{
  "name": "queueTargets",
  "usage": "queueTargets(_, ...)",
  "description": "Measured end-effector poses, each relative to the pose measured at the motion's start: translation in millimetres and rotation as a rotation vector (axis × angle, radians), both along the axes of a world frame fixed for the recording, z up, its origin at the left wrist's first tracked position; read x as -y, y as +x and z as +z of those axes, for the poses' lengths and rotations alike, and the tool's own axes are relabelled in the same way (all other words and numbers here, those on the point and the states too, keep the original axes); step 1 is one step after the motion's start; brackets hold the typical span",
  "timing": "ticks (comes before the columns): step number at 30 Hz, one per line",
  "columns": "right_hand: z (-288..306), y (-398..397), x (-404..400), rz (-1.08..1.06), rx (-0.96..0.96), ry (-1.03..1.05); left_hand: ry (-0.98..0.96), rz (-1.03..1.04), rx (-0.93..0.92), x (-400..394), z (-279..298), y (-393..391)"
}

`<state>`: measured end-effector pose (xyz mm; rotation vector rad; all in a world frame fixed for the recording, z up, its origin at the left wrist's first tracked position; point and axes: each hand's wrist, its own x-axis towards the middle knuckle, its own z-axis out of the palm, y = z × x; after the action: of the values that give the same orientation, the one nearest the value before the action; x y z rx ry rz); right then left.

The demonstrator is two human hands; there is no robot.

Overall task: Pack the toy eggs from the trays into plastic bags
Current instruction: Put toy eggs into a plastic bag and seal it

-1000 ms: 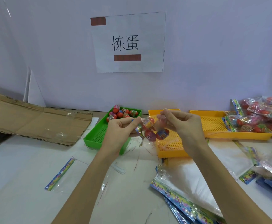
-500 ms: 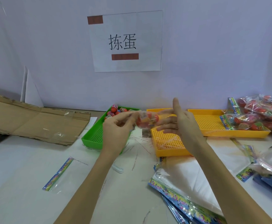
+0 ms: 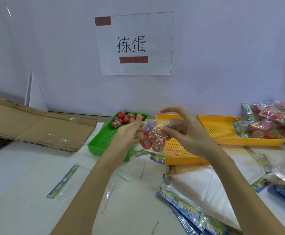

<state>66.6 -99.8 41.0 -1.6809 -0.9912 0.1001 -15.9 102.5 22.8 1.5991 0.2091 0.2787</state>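
Observation:
A clear plastic bag of red toy eggs (image 3: pixel 152 138) hangs between my hands above the table, its colourful header strip at the bottom. My right hand (image 3: pixel 187 133) holds the bag's upper right part with curled lower fingers, while the thumb and index finger are spread above. My left hand (image 3: pixel 127 133) is blurred, with its straight fingers against the bag's left side. Behind my left hand, the green tray (image 3: pixel 96 145) has several loose eggs (image 3: pixel 121 118) at its far end. A yellow tray (image 3: pixel 179 154) lies under the bag.
A second yellow tray (image 3: pixel 223 131) at the right holds a filled bag (image 3: pixel 256 130), with more filled bags (image 3: pixel 277 114) piled behind. Empty bags (image 3: pixel 197 197) are stacked at the near right, and one empty bag (image 3: pixel 63 182) lies at the left. Flattened cardboard (image 3: pixel 36 126) is at the far left.
The bag has turned over, so its header now hangs at the bottom. My left hand has gone from pinching the bag to straight fingers. My right hand's lower fingers curled onto the bag.

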Motion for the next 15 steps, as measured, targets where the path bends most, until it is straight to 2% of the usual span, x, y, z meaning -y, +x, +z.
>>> queueTargets(2, 1, -2, -2, 0.024, 0.032, -0.042, -0.219, -0.1, -0.024, 3, 1, -1)
queueTargets(5, 1, -2, -2, 0.001, -0.02, -0.04, -0.364, -0.027, 0.051, 10, 4, -1)
queueTargets(9, -3, -7, -9, -0.118, -0.316, 0.073, -0.332, 0.056, 0.104, 13, 1, 2)
queueTargets(11, -7, -9, -13, -0.176, -0.392, 0.129, -0.308, 0.057, 0.111, 14, 1, 0)
queueTargets(15, -8, -9, -12, -0.145, -0.499, 0.12, -0.347, 0.089, 0.094, 12, 0, -1)
